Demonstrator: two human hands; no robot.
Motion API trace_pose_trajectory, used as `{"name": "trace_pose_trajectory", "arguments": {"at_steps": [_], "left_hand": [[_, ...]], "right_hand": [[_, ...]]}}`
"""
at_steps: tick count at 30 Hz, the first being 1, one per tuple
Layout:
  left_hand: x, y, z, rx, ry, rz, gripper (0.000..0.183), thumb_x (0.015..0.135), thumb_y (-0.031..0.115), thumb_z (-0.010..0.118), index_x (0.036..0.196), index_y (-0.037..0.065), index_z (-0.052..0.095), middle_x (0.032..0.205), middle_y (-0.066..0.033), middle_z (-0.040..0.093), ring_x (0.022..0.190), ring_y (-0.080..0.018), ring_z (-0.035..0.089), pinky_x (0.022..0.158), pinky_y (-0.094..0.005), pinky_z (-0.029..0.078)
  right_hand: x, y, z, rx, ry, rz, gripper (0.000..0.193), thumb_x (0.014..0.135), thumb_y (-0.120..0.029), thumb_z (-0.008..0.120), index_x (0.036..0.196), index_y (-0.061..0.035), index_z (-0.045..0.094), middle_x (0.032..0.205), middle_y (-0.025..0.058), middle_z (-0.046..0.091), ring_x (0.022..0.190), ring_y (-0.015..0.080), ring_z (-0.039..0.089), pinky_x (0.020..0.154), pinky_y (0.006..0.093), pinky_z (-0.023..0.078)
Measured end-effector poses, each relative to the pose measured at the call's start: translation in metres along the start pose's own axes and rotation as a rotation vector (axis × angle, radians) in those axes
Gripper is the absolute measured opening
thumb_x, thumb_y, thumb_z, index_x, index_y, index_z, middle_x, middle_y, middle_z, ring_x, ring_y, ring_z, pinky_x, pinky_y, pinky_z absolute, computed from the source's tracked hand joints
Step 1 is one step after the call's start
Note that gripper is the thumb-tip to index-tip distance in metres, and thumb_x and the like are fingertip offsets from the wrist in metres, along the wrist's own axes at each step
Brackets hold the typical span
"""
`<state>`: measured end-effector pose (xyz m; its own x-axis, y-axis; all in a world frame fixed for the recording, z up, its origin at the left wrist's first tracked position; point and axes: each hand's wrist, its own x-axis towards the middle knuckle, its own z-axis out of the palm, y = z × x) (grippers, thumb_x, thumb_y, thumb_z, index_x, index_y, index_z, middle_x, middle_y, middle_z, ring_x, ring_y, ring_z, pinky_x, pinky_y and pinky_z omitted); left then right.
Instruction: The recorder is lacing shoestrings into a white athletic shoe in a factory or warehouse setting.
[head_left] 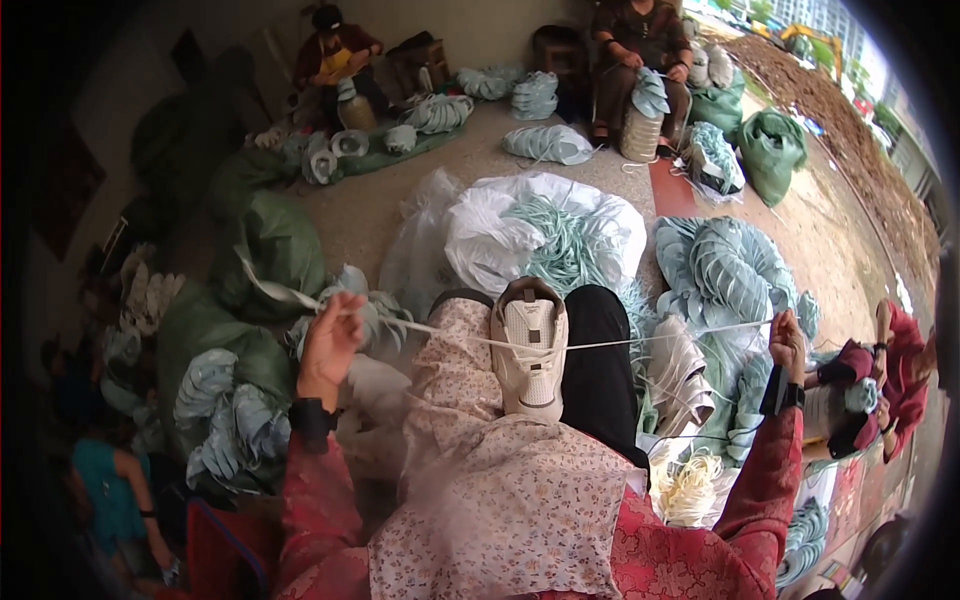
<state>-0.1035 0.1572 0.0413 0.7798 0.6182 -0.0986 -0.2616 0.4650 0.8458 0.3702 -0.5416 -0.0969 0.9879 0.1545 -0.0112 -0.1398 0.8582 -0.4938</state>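
A beige shoe upper (529,348) rests sole-side up on my lap, over a floral cloth (500,470). A white cord (620,342) runs through it and stretches taut out to both sides. My left hand (330,340) is raised to the left, fingers closed on one end of the cord. My right hand (788,342) is out to the right, pinching the other end. Both wrists wear dark bands, and my sleeves are red and patterned.
An open white sack (540,235) of pale green strips lies ahead. Piles of pale green shoe parts (725,270) and green bags (270,250) surround me. A coil of cream cord (690,485) sits by my right knee. Other people sit working at the back and right.
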Motion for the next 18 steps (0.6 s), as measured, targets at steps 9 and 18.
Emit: {"name": "trace_pose_trajectory", "arguments": {"at_steps": [9,18], "left_hand": [[0.006,-0.054,-0.022,0.941,-0.054,-0.136,0.041,0.092,0.038,0.061,0.108,0.001,0.064,0.104,-0.0098,0.069,0.085,-0.0189,0.067,0.071,-0.0282,0.051],[0.005,-0.092,0.133,1.408,-0.646,0.846,0.017,0.084,0.017,0.068,0.095,0.004,0.068,0.080,-0.0093,0.064,0.077,-0.0305,0.059,0.075,-0.0392,0.044]], "right_hand": [[-0.022,-0.001,0.044,-0.052,-0.009,-0.048,0.033,0.092,-0.005,0.061,0.124,-0.0026,0.055,0.105,0.0078,0.066,0.092,0.0178,0.066,0.095,0.0337,0.051],[-0.103,0.101,0.197,-1.430,-0.057,-0.177,0.046,0.089,-0.006,0.059,0.134,-0.0026,0.048,0.113,0.0130,0.060,0.069,0.0167,0.065,0.047,0.0278,0.051]]}}
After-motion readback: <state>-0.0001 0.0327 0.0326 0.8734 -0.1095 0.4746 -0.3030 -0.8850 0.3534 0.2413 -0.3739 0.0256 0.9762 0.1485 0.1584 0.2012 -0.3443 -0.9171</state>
